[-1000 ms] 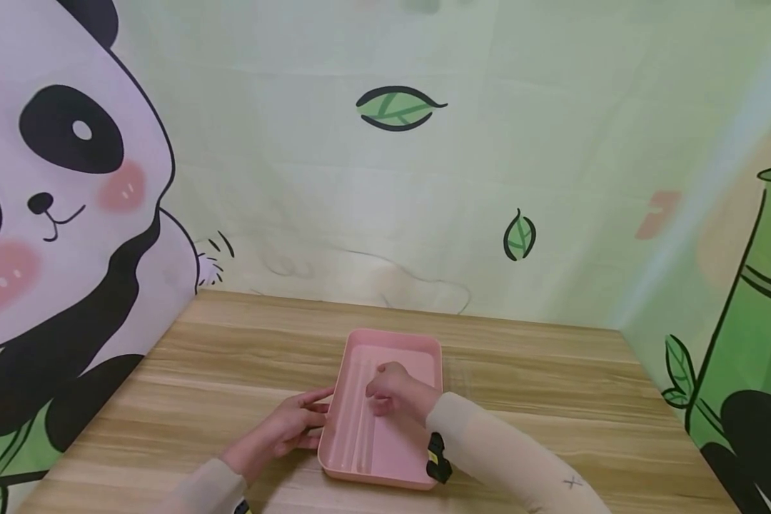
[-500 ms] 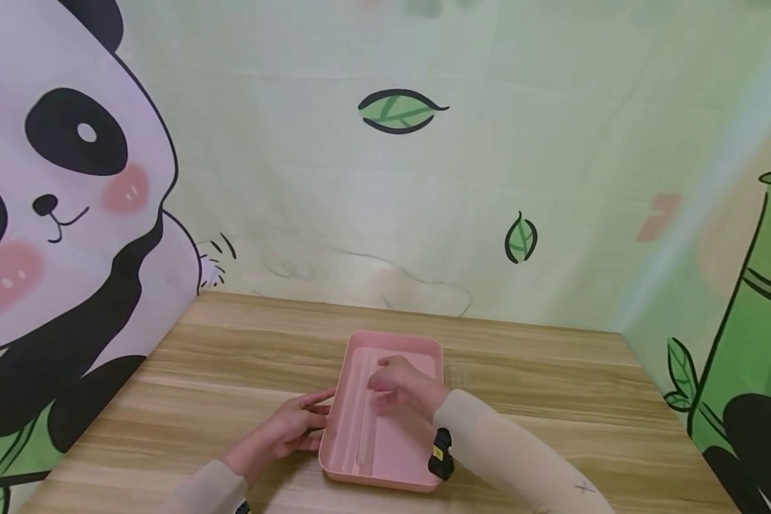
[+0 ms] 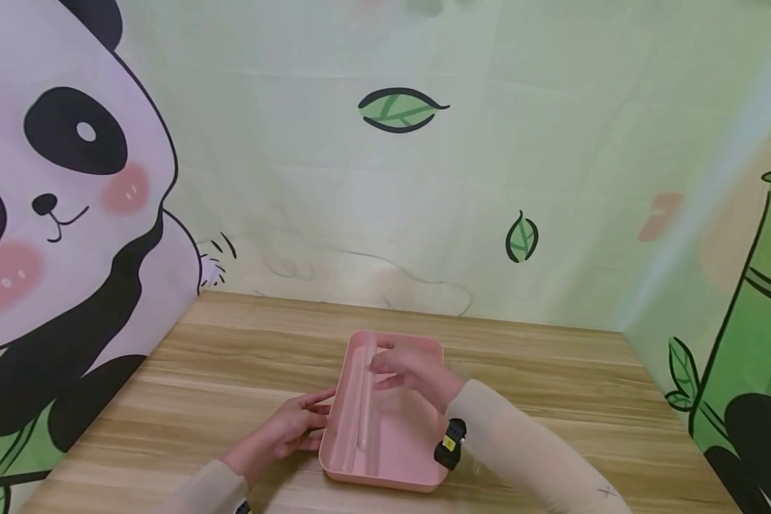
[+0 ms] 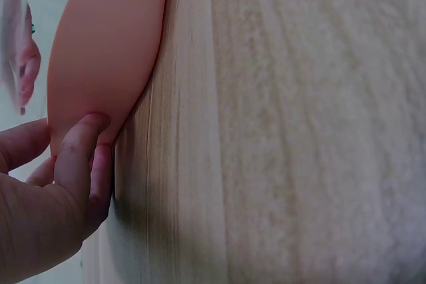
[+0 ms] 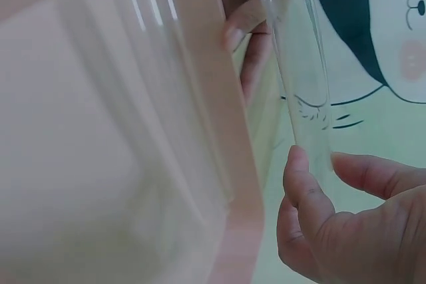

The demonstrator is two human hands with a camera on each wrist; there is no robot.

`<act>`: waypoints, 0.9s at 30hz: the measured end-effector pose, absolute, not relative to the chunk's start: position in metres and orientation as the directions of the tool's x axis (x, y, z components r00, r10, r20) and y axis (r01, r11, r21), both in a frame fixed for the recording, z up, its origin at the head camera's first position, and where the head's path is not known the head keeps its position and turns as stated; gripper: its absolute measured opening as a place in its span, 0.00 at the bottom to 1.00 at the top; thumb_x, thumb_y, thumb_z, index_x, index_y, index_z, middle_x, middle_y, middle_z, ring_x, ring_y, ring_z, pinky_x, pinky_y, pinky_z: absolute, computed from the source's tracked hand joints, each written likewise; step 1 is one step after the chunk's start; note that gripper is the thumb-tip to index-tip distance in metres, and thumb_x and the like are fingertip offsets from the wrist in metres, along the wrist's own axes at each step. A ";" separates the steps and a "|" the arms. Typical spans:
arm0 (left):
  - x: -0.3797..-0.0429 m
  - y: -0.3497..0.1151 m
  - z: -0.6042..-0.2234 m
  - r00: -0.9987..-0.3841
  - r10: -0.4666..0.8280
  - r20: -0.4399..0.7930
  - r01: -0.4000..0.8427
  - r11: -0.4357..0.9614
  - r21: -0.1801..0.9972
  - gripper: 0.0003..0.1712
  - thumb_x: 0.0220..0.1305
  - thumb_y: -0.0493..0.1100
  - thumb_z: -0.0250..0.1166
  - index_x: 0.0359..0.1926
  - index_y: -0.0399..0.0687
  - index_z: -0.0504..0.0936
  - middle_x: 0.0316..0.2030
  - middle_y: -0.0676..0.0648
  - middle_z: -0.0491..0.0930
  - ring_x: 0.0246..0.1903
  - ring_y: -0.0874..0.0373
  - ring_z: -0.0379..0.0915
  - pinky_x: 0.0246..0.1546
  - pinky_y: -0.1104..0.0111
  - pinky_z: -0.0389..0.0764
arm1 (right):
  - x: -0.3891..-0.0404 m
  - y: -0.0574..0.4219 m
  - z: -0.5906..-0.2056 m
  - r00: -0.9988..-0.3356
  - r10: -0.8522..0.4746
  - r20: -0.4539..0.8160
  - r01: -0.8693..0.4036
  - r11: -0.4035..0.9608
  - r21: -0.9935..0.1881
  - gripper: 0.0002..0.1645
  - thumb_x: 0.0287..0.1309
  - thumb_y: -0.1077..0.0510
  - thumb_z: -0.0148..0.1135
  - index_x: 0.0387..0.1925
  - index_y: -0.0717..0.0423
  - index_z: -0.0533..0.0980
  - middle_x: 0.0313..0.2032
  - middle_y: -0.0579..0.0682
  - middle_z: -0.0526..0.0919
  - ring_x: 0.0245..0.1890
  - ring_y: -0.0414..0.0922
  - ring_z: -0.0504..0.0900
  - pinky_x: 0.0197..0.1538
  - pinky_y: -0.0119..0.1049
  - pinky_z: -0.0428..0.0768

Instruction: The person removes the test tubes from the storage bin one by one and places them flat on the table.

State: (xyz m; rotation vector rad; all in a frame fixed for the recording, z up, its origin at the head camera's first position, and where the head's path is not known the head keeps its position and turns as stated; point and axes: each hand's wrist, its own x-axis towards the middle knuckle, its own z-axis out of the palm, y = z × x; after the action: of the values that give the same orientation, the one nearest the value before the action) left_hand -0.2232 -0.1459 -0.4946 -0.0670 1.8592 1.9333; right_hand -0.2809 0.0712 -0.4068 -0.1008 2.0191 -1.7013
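Observation:
My right hand (image 3: 403, 364) is over the pink tray (image 3: 411, 442), pinching a clear test tube (image 3: 364, 417) between thumb and fingers near one end. In the right wrist view the tube (image 5: 303, 64) is raised beside the tray's rim, its rounded end near the fingertips. More clear tubing (image 5: 160, 64) lies along the tray's inner side, with bright glints on it. My left hand (image 3: 298, 425) is at the tray's left side. In the left wrist view its fingertips press against the outer wall (image 4: 110, 44), close above the table.
The tray stands on a wood-grain table (image 3: 533, 400). Behind rises a pale green backdrop (image 3: 283, 157) printed with a panda and leaves. A black wrist device (image 3: 450, 444) is strapped on the right wrist, below the sleeve (image 3: 520, 435).
My right hand has moved away from me and slightly right, bringing the test tube up off the tray floor. My left hand has stayed at the tray's side.

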 end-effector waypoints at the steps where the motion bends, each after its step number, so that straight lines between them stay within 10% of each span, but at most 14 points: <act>1: -0.223 -0.146 -0.495 -0.895 0.288 -0.340 -0.351 0.014 0.936 0.39 0.68 0.28 0.58 0.78 0.38 0.57 0.67 0.25 0.68 0.44 0.59 0.81 0.44 0.60 0.89 | -0.281 0.071 -0.405 -0.877 -0.355 -0.324 0.261 0.215 -0.941 0.37 0.59 0.67 0.58 0.71 0.67 0.65 0.47 0.55 0.79 0.43 0.45 0.77 0.51 0.44 0.89; 27: -0.223 -0.147 -0.495 -0.894 0.301 -0.332 -0.340 0.025 0.940 0.40 0.68 0.28 0.57 0.78 0.36 0.56 0.67 0.24 0.68 0.44 0.59 0.81 0.43 0.61 0.89 | -0.274 0.109 -0.373 -0.901 -0.315 -0.300 0.261 0.161 -0.952 0.37 0.69 0.71 0.53 0.77 0.67 0.56 0.72 0.69 0.65 0.58 0.51 0.77 0.48 0.38 0.89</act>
State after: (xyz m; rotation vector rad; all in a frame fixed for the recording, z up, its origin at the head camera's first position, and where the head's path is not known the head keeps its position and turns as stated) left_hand -0.2228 -0.1467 -0.4947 -0.0394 1.8657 1.9202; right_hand -0.2738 0.1088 -0.3734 -0.0512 2.0133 -1.7885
